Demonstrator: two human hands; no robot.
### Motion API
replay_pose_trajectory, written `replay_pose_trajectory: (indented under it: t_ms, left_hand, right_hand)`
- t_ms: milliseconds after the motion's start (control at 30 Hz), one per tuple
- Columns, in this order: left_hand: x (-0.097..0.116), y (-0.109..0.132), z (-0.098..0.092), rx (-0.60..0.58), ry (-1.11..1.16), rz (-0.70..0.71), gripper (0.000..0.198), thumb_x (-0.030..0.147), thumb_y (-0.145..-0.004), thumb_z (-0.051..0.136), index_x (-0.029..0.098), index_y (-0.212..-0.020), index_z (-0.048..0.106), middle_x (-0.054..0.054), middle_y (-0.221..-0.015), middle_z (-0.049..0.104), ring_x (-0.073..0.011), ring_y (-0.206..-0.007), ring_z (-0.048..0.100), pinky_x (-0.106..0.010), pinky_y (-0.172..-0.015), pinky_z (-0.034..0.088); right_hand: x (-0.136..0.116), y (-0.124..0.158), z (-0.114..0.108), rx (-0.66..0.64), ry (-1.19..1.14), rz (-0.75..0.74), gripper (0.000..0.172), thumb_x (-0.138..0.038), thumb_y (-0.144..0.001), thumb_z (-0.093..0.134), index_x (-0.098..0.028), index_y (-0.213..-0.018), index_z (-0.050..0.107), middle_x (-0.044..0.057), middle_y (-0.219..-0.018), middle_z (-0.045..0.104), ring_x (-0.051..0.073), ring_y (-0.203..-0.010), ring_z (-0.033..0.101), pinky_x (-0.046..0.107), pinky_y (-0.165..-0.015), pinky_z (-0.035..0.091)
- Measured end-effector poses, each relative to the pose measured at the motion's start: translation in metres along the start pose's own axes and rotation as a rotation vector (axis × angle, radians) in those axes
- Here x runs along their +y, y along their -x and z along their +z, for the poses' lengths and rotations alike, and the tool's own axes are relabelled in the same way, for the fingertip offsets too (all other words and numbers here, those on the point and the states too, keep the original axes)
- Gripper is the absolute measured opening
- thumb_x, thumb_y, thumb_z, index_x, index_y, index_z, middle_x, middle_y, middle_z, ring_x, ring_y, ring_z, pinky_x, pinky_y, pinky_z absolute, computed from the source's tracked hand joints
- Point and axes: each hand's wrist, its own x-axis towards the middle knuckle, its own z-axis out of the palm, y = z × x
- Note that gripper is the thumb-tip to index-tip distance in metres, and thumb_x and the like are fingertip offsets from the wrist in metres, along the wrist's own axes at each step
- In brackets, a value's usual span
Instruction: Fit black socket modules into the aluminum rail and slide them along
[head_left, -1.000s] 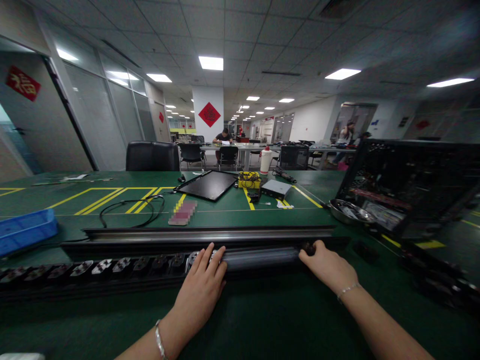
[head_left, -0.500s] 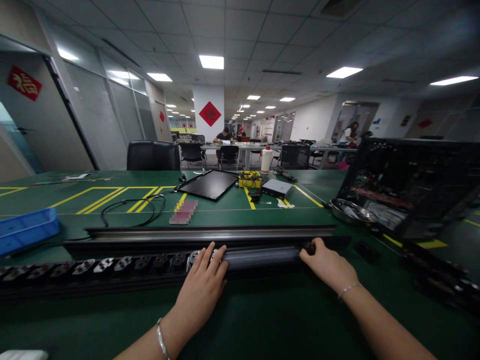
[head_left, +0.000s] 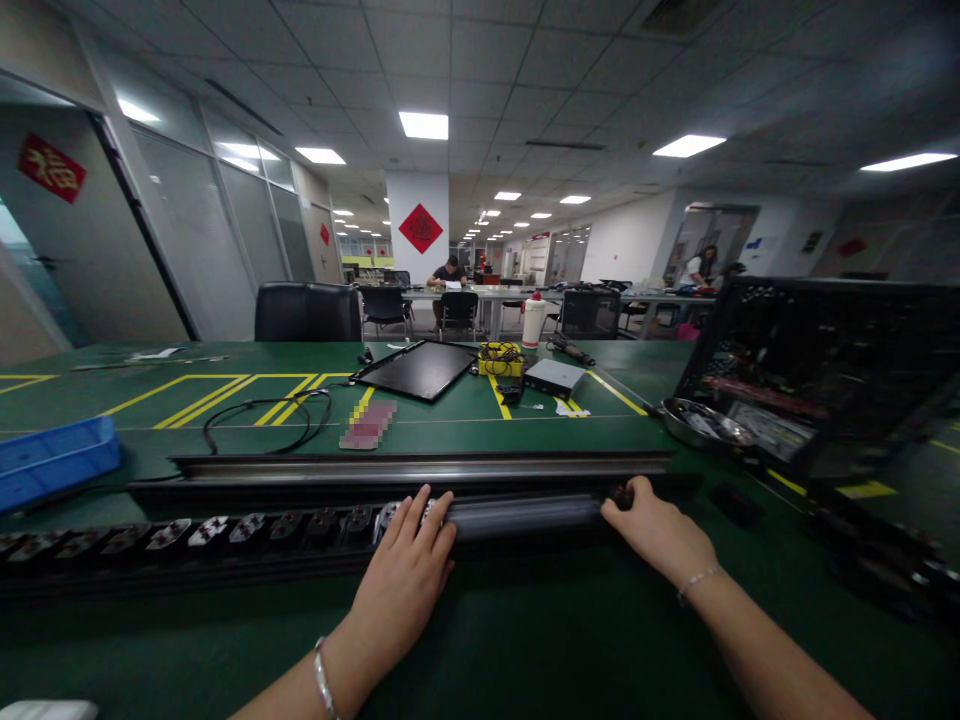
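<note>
A long black power strip (head_left: 225, 535) with a row of sockets lies across the green table (head_left: 525, 640) in front of me. My left hand (head_left: 401, 580) rests flat on it, fingers stretched out over the sockets near its middle. My right hand (head_left: 660, 535) is closed round the strip's right end, where a dark smooth section (head_left: 525, 515) runs between both hands. A second long black rail (head_left: 420, 467) lies just behind the strip.
A blue bin (head_left: 56, 455) sits at the left, a black cable (head_left: 262, 420) behind the rail. Further back lie a black flat panel (head_left: 420, 368), a yellow box (head_left: 500, 358) and a grey box (head_left: 553, 376). A metal bowl (head_left: 694, 422) and an open computer case (head_left: 825, 365) stand at the right. People sit at far tables.
</note>
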Motion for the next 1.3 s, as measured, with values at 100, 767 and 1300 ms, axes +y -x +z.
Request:
replay_pose_trajectory:
  t_ms: [100, 767, 1300]
  left_hand:
    - [0.0003, 0.0001, 0.0005, 0.007, -0.005, 0.001, 0.028, 0.022, -0.081, 0.054, 0.022, -0.108, 0.059, -0.005, -0.138, 0.045, -0.0297, -0.131, 0.034, -0.047, -0.106, 0.034]
    - [0.0004, -0.0004, -0.0008, 0.014, 0.002, 0.001, 0.027, 0.022, -0.08, 0.054, 0.022, -0.107, 0.059, -0.005, -0.137, 0.046, -0.0299, -0.13, 0.035, -0.047, -0.105, 0.034]
    - [0.0002, -0.0006, -0.0002, 0.019, 0.009, 0.002, 0.027, 0.021, -0.08, 0.054, 0.022, -0.107, 0.059, -0.006, -0.136, 0.047, -0.0301, -0.13, 0.035, -0.047, -0.105, 0.034]
  right_hand:
    - [0.0011, -0.001, 0.0011, 0.007, 0.003, -0.002, 0.05, -0.055, -0.078, 0.031, -0.019, -0.11, 0.046, 0.016, -0.095, 0.064, 0.033, -0.085, 0.063, 0.04, -0.069, 0.043]
    - [0.0051, -0.0041, 0.0006, 0.007, -0.044, 0.018, 0.053, -0.054, -0.079, 0.035, -0.016, -0.113, 0.046, 0.018, -0.097, 0.063, 0.033, -0.087, 0.063, 0.039, -0.068, 0.044]
    - [0.01, -0.0091, 0.0078, 0.099, -0.161, -0.055, 0.05, -0.047, -0.076, 0.044, -0.018, -0.116, 0.052, 0.015, -0.113, 0.058, 0.03, -0.101, 0.057, 0.037, -0.081, 0.042]
